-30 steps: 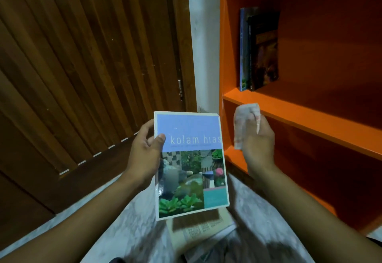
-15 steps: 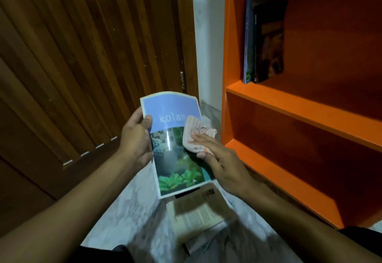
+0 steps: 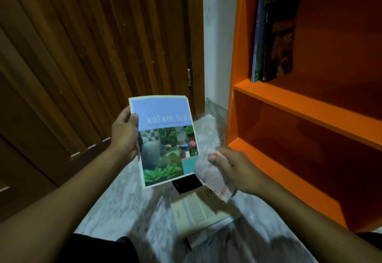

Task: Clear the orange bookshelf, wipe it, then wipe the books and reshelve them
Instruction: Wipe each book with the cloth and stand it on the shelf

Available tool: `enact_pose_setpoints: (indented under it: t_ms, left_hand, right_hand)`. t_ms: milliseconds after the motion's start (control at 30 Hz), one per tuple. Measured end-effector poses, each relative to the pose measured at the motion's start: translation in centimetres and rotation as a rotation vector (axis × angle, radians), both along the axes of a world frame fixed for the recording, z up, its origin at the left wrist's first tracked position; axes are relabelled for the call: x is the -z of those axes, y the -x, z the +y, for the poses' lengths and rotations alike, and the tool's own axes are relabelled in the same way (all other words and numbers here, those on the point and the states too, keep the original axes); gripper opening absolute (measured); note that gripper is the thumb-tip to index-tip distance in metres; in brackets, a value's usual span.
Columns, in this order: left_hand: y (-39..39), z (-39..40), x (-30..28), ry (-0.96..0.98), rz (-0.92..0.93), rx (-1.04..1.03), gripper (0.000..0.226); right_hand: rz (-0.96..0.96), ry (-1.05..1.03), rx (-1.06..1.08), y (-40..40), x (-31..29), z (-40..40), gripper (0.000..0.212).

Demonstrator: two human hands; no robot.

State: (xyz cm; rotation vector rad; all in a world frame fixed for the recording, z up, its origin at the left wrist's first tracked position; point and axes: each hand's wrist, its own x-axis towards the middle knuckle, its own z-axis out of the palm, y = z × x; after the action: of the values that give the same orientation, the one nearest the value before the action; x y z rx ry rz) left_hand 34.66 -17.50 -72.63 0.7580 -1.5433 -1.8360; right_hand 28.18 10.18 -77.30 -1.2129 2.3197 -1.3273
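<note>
At left edge of "kolam hias" book (image 3: 165, 141), thumb and fingers of left hand (image 3: 124, 134) clamped, cover facing up; at lower right corner, right hand (image 3: 233, 169) fingers curled tight on striped cloth (image 3: 210, 177). Below, on marble floor (image 3: 124, 200): stacked books (image 3: 198, 213). Right: orange bookshelf (image 3: 289, 101), two upright books (image 3: 272, 37) on upper shelf; left: wooden door (image 3: 93, 45).

The scene is dim and warm-toned, and the wooden door (image 3: 93, 56) and the inner corners of the orange bookshelf (image 3: 310, 107) sink into deep shadow. The cloth (image 3: 210, 177) in the right hand (image 3: 233, 169) is smeared by motion blur, while the book cover (image 3: 165, 138) reads fairly sharp and is the brightest patch. Wide-angle distortion bends straight lines toward the edges, and soft arm shadows fall on the marble floor (image 3: 124, 200).
</note>
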Motion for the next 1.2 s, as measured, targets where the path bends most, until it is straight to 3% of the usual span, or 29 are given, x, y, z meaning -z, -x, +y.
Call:
enact_pose_setpoints:
  t_ms: [200,333,467,600,900,1000,1200]
  left_hand:
    - [-1.0,3.0,0.3,0.066,-0.091,0.295,0.038]
    - [-1.4,6.4,-0.3,-0.033,-0.064,0.469,0.037]
    - [-0.9,10.4,-0.6,-0.137,-0.039,0.617,0.037]
    - [-0.3,11.0,-0.7,-0.239,-0.019,0.634,0.038]
    - [1.1,6.8,-1.2,-0.364,0.012,0.362,0.038]
    - [1.0,5.2,-1.4,-0.347,0.015,0.26,0.039]
    - [0.7,2.2,-1.3,-0.3,0.072,0.138,0.037]
  right_hand:
    - [-0.389,0.382,0.467,2.6,-1.6,-1.0,0.026]
    - [-0.358,0.573,0.593,3.0,-2.2,-3.0,0.028]
    - [-0.222,0.51,0.432,0.9,-2.5,-5.1,0.033]
    - [-0.175,0.443,0.307,-1.2,-1.7,-5.8,0.04]
    - [0.042,0.309,-0.026,-4.7,1.8,-5.0,0.043]
    - [0.048,0.256,-0.119,-6.0,2.8,-4.4,0.033]
    - [0.018,0.11,-0.262,-7.2,3.9,-3.4,0.046]
